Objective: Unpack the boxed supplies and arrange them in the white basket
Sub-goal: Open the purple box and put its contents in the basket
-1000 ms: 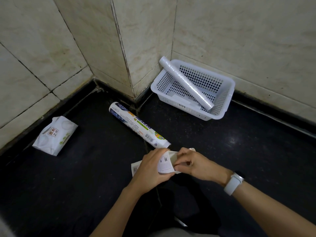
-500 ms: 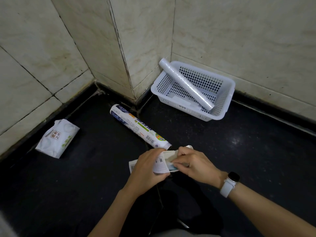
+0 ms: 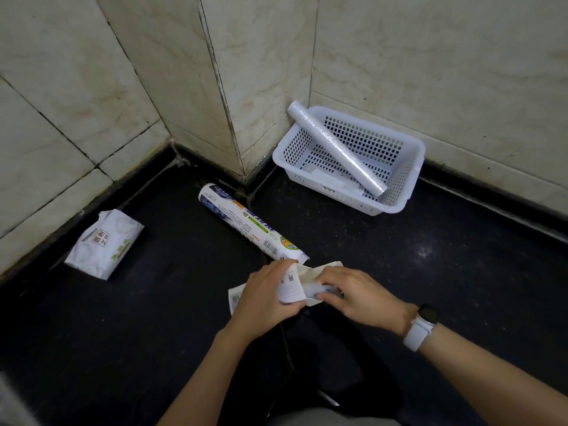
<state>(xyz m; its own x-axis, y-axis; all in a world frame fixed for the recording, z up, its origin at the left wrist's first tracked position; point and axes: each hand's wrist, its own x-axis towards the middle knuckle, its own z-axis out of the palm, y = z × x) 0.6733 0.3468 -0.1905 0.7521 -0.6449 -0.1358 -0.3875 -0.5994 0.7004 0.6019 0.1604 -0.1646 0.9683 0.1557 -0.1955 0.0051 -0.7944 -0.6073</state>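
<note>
A small white cardboard box (image 3: 290, 284) lies on the dark floor in front of me, its end flaps open. My left hand (image 3: 264, 299) grips the box around its middle. My right hand (image 3: 353, 295) is at the open end, fingers closed on a pale tube-like item (image 3: 319, 291) that sticks out of it. The white basket (image 3: 408, 182) stands against the wall at the upper right. A clear plastic roll (image 3: 335, 149) lies slantwise in it, one end resting over the back left rim.
A printed cardboard tube (image 3: 249, 221) lies on the floor between the box and the wall corner. A white pack of wipes (image 3: 103, 244) rests near the left wall. Tiled walls close off the back and left. A white watch sits on my right wrist.
The right hand has drawn slightly to the right, and a little more of the pale item shows at the box's open end. The left hand still holds the box.
</note>
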